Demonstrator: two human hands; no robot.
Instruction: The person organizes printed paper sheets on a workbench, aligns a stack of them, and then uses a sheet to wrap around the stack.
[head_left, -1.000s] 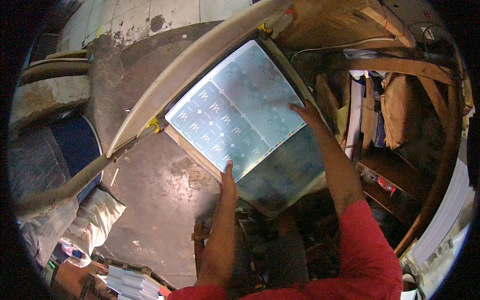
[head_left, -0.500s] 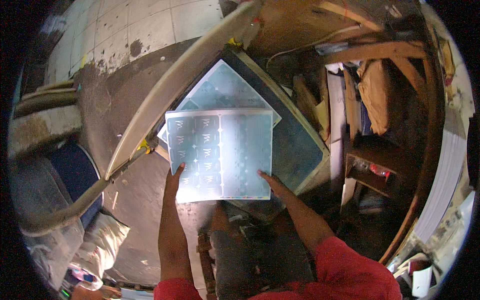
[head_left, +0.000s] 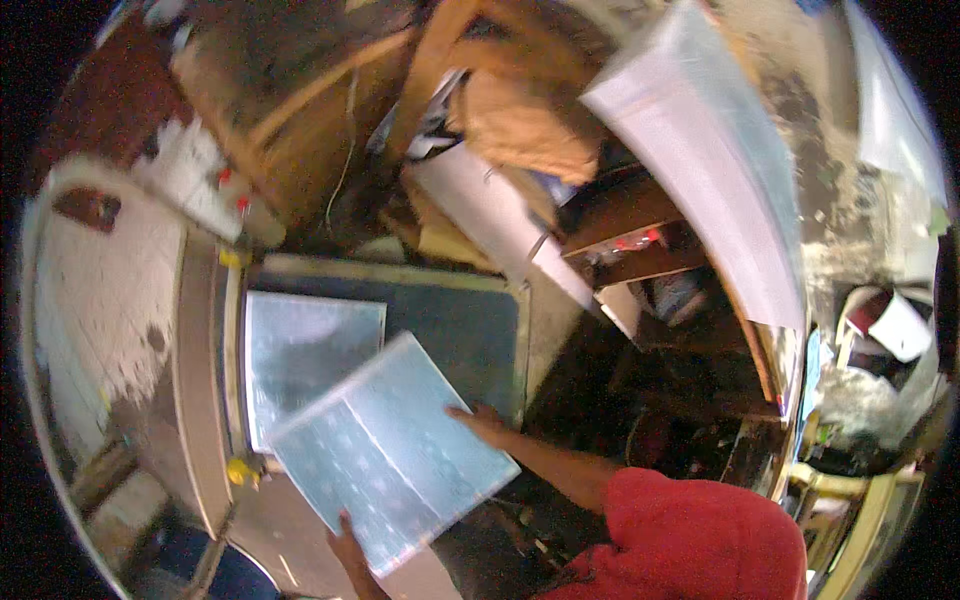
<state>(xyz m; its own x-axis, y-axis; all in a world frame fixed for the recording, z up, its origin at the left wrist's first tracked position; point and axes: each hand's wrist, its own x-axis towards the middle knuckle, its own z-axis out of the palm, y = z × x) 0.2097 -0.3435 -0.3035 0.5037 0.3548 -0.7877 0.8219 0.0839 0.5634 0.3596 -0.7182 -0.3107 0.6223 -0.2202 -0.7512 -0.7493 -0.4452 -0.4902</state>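
A pale blue printed sheet [head_left: 390,450] hangs tilted between both my hands, slightly blurred by motion. My left hand [head_left: 350,548] grips its lower left edge, thumb on the top face. On its right edge my right hand [head_left: 482,424] pinches it, with the thumb and part of the fingers showing over the print. Beyond it a second bluish sheet [head_left: 310,340] lies on a dark flat board [head_left: 455,325] with a light frame. The held sheet covers the lower right corner of that second one.
A tall stack of white paper [head_left: 690,150] stands at the upper right. Left of it a brown-paper bundle [head_left: 530,125] rests among wooden beams, above a wooden shelf [head_left: 640,215]. A long wooden rail [head_left: 200,370] runs along the board's left side, near yellow clamps [head_left: 242,471].
The view has swung to the right, so the board and sheets appear further left and turned. Both hands keep hold of the sheet, which is now tilted.
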